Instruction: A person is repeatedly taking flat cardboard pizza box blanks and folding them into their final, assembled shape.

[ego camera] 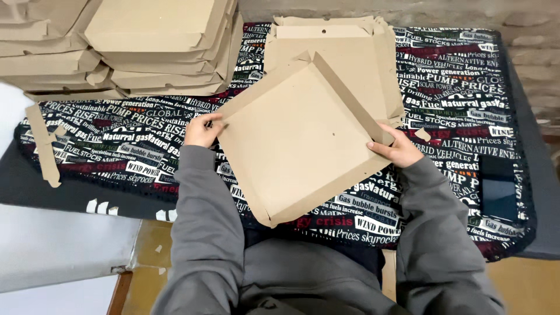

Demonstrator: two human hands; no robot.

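A flat brown cardboard box blank [297, 140] with raised side flaps lies tilted in front of me on a black cloth printed with white words [472, 93]. My left hand [202, 130] grips its left corner. My right hand [398, 147] holds the right corner, thumb on the folded side flap. Both arms wear grey sleeves. Under the blank's far edge lies another unfolded cardboard blank [350, 41].
A stack of several folded cardboard boxes [122, 46] fills the back left. A loose cardboard strip [42, 146] lies at the cloth's left edge, a small scrap [423, 135] near my right hand. A dark phone [497, 189] rests at right.
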